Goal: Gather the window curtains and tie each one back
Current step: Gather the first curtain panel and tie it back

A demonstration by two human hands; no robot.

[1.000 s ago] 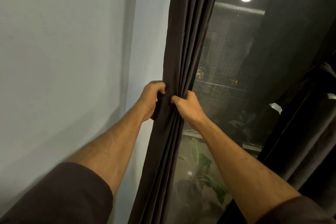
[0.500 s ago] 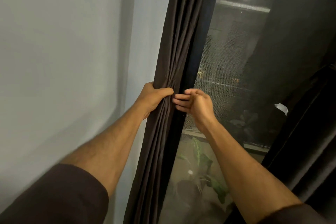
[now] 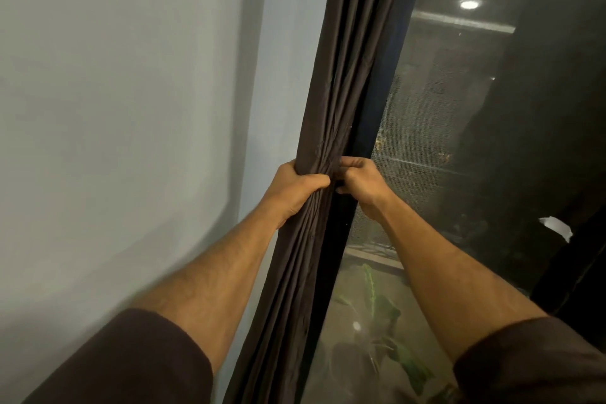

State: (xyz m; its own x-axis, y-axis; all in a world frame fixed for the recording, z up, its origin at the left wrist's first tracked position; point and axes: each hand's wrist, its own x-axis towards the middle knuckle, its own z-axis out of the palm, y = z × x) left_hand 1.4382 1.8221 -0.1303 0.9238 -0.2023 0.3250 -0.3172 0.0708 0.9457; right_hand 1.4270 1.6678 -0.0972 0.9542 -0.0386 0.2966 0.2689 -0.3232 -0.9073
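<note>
I see no container in view. The task's thing in front of me is the dark curtain (image 3: pixel 341 82), gathered into a narrow pleated bundle that hangs along the left edge of the window (image 3: pixel 459 141), between the pale wall (image 3: pixel 131 108) and the dark window frame (image 3: pixel 377 115).

My left hand (image 3: pixel 295 193) grips the bundle at about mid-height. Its fingers are curled round the folds from the wall side, and the thumb (image 3: pixel 311 180) lies across the front of the cloth, so the pleats pinch together at that point and fan out above and below it.

My right hand (image 3: pixel 360 184) sits just beside the left, at the same height, on the window side of the bundle. Its fingers (image 3: pixel 351 162) are curled tight and its knuckles meet the edge of the cloth. I cannot tell whether it pinches a fold of the curtain or some tie, since the fingertips are hidden behind the hand and the fabric.

Both forearms reach up from dark sleeves (image 3: pixel 131 361) at the bottom of the view.

Through the glass I note a mesh screen, a green leafy plant (image 3: pixel 383 308) low down, and a reflected ceiling light (image 3: pixel 469 4) high up. A second dark curtain (image 3: pixel 577 272) stands at the right edge, well apart from the hands. A small white scrap (image 3: pixel 555 227) shows near it.
</note>
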